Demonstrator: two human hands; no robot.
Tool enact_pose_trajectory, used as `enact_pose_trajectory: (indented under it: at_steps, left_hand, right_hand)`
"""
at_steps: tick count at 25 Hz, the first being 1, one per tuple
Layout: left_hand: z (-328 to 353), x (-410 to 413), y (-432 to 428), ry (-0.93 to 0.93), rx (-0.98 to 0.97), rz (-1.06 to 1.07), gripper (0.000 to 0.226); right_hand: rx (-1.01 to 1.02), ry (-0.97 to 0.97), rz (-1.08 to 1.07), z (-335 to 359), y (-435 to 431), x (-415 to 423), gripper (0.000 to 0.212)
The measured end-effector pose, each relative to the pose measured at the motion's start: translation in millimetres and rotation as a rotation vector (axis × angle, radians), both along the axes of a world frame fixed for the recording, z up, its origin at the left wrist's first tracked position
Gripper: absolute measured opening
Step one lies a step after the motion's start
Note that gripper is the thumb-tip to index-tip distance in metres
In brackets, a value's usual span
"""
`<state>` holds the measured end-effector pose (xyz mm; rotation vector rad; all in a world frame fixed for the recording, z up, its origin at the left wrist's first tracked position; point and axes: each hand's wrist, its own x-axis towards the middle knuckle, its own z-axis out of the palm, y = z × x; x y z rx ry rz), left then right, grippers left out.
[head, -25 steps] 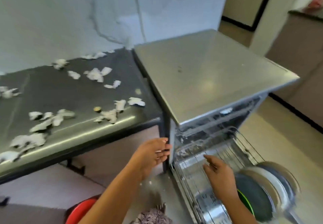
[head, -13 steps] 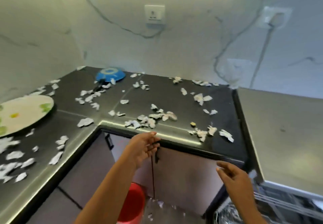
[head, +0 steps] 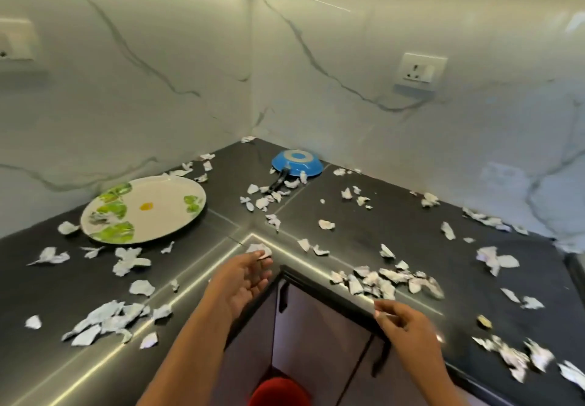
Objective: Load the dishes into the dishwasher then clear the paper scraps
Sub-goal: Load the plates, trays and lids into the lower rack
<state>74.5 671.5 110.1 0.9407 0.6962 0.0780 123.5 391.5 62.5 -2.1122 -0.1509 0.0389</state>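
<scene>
The plate [head: 142,209] lies flat on the desk [head: 380,215] at the frame's left centre, up-left of the nearer left hand [head: 243,279]. It and the right hand [head: 402,320] hang loosely open, empty.

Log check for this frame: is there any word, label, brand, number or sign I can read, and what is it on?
No readable text anywhere in this frame.
Plate: green leaf and yellow pattern only, no words.
Blue pan: a pale ring, no brand visible.
Wall socket: no legible marking.
Paper scraps: any print is too blurred to read.
</scene>
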Motion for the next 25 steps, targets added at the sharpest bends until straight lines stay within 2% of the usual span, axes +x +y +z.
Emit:
enact_pose_trajectory:
  at_steps: [7,13,18,20,22,25]
  left_hand:
    - [-2,20,129,-0.073,-0.076,0.283,0.011]
    - [-32,19,187,-0.077,-0.074,0.584,0.011]
    - [-57,0,235,-0.018,0.330,0.920,0.011]
    - [-67,-5,258,0.133,0.578,0.910,0.018]
    - [-81,-8,277,0.261,0.741,0.863,0.029]
    - [-98,-8,288,0.289,0.983,0.717,0.038]
  right_hand:
    - [-0.034,-0.066,0.159,22,132,38,0.018]
    - [-0.105,-0.035,0.329,18,207,58,0.022]
    - [-0.072,0.134,0.494,-2,262,78,0.048]
    - [-0.084,0.217,0.564,-9,285,90,0.060]
    - [-0.074,0.327,0.618,-16,305,100,0.070]
    - [0.051,0.446,0.681,-24,335,116,0.075]
